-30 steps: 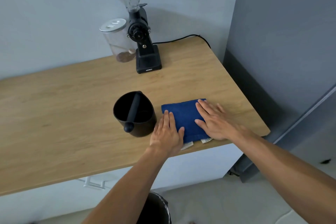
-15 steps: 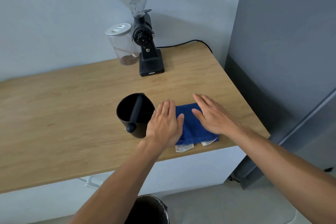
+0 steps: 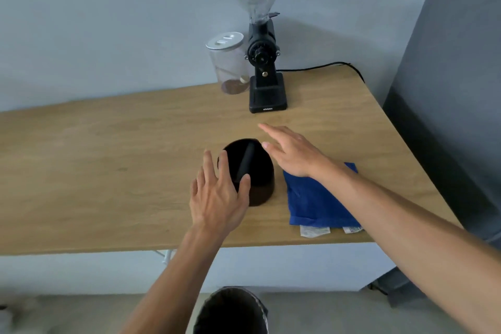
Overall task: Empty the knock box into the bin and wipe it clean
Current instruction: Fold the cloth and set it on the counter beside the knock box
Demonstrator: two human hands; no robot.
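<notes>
Both hands open, fingers spread, nothing gripped. The left hand [image 3: 218,195] sits against the near-left side of the knock box [image 3: 256,171], thumb at its rim; the right hand [image 3: 291,154] hovers just off the far-right side. So the box stands upright between them on the table [image 3: 108,157], bar running away from the person. Left is nearer. Cloth [image 3: 317,203] just right; bin [image 3: 230,312] below the edge.

The head camera is looking forward and down, close over the wooden table [image 3: 108,171], facing the wall [image 3: 108,22].
</notes>
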